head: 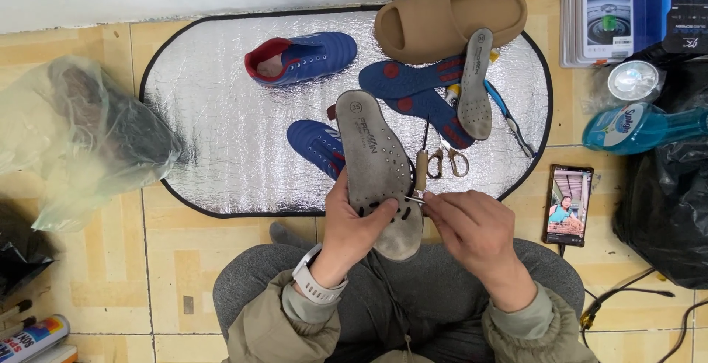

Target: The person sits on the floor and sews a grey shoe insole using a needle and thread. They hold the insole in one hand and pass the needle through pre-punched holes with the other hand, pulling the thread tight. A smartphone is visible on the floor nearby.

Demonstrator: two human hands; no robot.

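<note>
Floor: yellow-beige tiles [96, 274] against a pale wall, carrying an oval silver foil mat [221, 142] edged in black.

Grey perforated insole [377, 171]: held above the lap at the mat's near edge, long axis running near to far, tilted slightly left, heel end nearest the person. Left hand [352, 227] fingers clamped on its near left edge. Right hand [472, 230] fingers pinched together on a thin metal needle [414, 199] touching the insole's right edge.

Containers: clear plastic bag [81, 142], left, holding dark contents; black bag [664, 208], right, contents hidden
</note>
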